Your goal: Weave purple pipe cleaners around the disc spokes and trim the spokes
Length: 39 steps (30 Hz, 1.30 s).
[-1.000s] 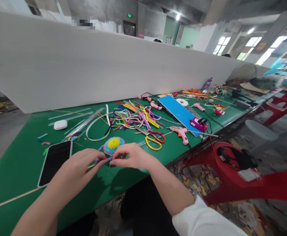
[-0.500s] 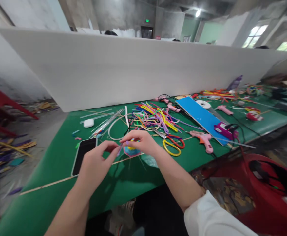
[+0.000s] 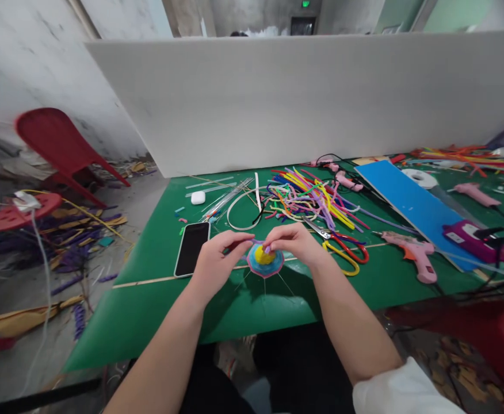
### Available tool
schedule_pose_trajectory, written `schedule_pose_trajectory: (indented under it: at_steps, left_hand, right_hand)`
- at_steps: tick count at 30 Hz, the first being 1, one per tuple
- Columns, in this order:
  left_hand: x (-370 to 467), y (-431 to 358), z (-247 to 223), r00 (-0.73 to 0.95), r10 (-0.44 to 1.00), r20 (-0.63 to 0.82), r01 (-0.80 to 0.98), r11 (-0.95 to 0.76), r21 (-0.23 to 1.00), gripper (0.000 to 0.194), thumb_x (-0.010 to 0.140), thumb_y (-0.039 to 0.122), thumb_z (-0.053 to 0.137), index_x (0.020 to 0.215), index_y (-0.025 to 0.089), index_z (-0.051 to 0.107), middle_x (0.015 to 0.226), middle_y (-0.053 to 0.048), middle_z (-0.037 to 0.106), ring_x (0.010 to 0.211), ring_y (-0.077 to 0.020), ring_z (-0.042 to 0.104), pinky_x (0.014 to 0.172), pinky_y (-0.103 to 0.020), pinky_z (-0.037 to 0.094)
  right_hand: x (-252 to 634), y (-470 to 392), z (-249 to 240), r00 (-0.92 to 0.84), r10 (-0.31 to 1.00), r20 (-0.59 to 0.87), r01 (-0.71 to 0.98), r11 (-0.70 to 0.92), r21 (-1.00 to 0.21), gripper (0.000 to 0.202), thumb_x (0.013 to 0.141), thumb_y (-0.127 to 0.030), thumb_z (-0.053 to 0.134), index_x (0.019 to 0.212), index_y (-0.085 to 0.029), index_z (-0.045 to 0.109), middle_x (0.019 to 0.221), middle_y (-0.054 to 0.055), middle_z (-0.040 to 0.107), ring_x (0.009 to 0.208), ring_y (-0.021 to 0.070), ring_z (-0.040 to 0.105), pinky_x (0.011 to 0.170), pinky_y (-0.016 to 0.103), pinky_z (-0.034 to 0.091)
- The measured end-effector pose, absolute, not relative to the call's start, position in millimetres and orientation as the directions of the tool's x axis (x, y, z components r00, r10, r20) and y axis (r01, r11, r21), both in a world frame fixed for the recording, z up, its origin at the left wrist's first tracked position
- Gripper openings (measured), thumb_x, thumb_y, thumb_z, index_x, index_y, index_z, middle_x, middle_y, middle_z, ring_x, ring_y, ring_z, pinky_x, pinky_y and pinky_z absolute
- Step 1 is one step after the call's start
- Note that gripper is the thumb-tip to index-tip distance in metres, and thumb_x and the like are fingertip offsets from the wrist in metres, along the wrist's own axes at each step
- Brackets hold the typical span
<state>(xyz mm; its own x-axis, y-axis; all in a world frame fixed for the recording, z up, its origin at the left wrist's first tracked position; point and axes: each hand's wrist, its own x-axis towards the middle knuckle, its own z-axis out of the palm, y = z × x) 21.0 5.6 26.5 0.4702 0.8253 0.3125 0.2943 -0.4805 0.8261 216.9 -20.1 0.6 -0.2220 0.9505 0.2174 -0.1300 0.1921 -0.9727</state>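
Note:
Between my hands is a small round craft piece [image 3: 266, 269], blue with a pink edge and a yellow middle, with thin clear strands spreading from it toward me. A thin purple pipe cleaner [image 3: 259, 242] stretches across its far side. My left hand [image 3: 222, 257] pinches this strand's left end between thumb and forefinger. Over the yellow middle, my right hand [image 3: 294, 241] is closed with its fingertips on a purple bit of the same colour. My right fingers partly cover the top of the piece.
A phone [image 3: 192, 248] lies left of my hands, with a white earbud case [image 3: 198, 198] behind it. Scissors [image 3: 342, 247], a pink glue gun [image 3: 413, 251] and a blue board [image 3: 411, 210] lie right. Loose pipe cleaners [image 3: 308, 198] are heaped before a white partition [image 3: 286, 109].
The view has swung left, bringing the red chair into sight. My fingertips have moved farther apart, exposing more of the round piece and the purple strand between them.

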Motion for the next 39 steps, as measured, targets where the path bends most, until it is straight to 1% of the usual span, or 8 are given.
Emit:
schedule_pose_trajectory:
  at_steps: [3, 5, 8, 13, 19, 22, 28, 39]
  left_hand:
    - [22.0, 1.8, 25.7, 0.421, 0.745, 0.517, 0.363, -0.661, 0.656, 0.015, 0.079, 0.025, 0.056, 0.087, 0.02, 0.067, 0.08, -0.003, 0.065, 0.073, -0.012, 0.058, 0.066, -0.023, 0.047]
    - [23.0, -1.5, 25.3, 0.39, 0.718, 0.576, 0.397, -0.696, 0.598, 0.014, 0.079, 0.024, 0.057, 0.086, 0.019, 0.067, 0.079, -0.002, 0.066, 0.07, -0.0108, 0.057, 0.064, -0.023, 0.047]
    - [24.4, -5.8, 25.4, 0.372, 0.716, 0.59, 0.426, -0.697, 0.577, 0.014, 0.079, 0.024, 0.057, 0.087, 0.019, 0.067, 0.08, -0.001, 0.067, 0.067, -0.0097, 0.058, 0.064, -0.022, 0.047]
    - [25.2, -8.0, 25.7, 0.379, 0.734, 0.564, 0.479, -0.677, 0.56, 0.015, 0.078, 0.027, 0.058, 0.089, 0.02, 0.066, 0.082, -0.001, 0.069, 0.069, -0.0106, 0.06, 0.064, -0.022, 0.048]
    - [22.2, -5.5, 20.0, 0.448, 0.511, 0.733, 0.511, -0.82, 0.259, 0.022, 0.076, 0.02, 0.061, 0.098, 0.019, 0.064, 0.088, -0.003, 0.068, 0.08, -0.0143, 0.059, 0.075, -0.029, 0.046]
    - [19.7, -4.7, 18.7, 0.482, 0.455, 0.748, 0.513, -0.839, 0.18, 0.023, 0.076, 0.018, 0.061, 0.098, 0.021, 0.064, 0.093, -0.003, 0.068, 0.084, -0.0161, 0.059, 0.077, -0.032, 0.044]
    - [18.1, -7.2, 20.7, 0.508, 0.432, 0.745, 0.497, -0.853, 0.156, 0.023, 0.077, 0.018, 0.059, 0.099, 0.022, 0.064, 0.097, -0.004, 0.067, 0.087, -0.0168, 0.058, 0.078, -0.032, 0.043]
    - [18.7, -2.9, 14.0, 0.52, 0.393, 0.758, 0.473, -0.872, 0.127, 0.026, 0.077, 0.018, 0.06, 0.102, 0.023, 0.062, 0.095, -0.003, 0.068, 0.084, -0.0156, 0.058, 0.077, -0.031, 0.043]
  right_hand:
    - [210.2, -19.9, 0.3, -0.139, 0.961, 0.24, -0.005, 0.241, -0.97, 0.009, 0.066, -0.025, 0.069, 0.073, -0.019, 0.07, 0.07, 0.001, 0.068, 0.066, 0.0132, 0.062, 0.061, 0.025, 0.05]
    - [204.4, -19.9, 1.2, -0.051, 0.943, 0.33, 0.112, 0.333, -0.936, 0.007, 0.069, -0.024, 0.066, 0.074, -0.019, 0.069, 0.075, 0.002, 0.068, 0.07, 0.0129, 0.062, 0.063, 0.024, 0.049]
    - [197.7, -20.3, 2.9, 0.002, 0.885, 0.466, 0.231, 0.453, -0.861, 0.006, 0.074, -0.024, 0.062, 0.075, -0.021, 0.068, 0.081, 0.002, 0.067, 0.079, 0.0134, 0.061, 0.068, 0.025, 0.049]
    - [192.8, -22.9, 4.1, 0.065, 0.823, 0.564, 0.275, 0.529, -0.803, 0.005, 0.072, -0.023, 0.064, 0.076, -0.021, 0.067, 0.078, 0.002, 0.068, 0.076, 0.0128, 0.061, 0.068, 0.025, 0.05]
    - [186.4, -26.2, 3.6, 0.111, 0.879, 0.463, 0.128, 0.449, -0.884, 0.006, 0.068, -0.023, 0.068, 0.073, -0.021, 0.066, 0.076, 0.0, 0.066, 0.073, 0.0125, 0.061, 0.063, 0.024, 0.05]
    - [185.6, -25.7, 2.0, 0.101, 0.908, 0.407, 0.011, 0.408, -0.913, 0.009, 0.065, -0.025, 0.07, 0.072, -0.021, 0.065, 0.075, 0.0, 0.065, 0.072, 0.0124, 0.061, 0.064, 0.025, 0.05]
    - [186.4, -24.1, -1.2, 0.044, 0.957, 0.287, -0.203, 0.29, -0.935, 0.018, 0.062, -0.027, 0.073, 0.074, -0.02, 0.061, 0.074, -0.002, 0.062, 0.066, 0.0102, 0.059, 0.059, 0.024, 0.051]
    - [180.2, -20.6, -4.2, 0.054, 0.993, 0.1, -0.366, 0.113, -0.924, 0.019, 0.06, -0.027, 0.073, 0.071, -0.019, 0.061, 0.064, -0.003, 0.062, 0.058, 0.0092, 0.061, 0.056, 0.022, 0.052]
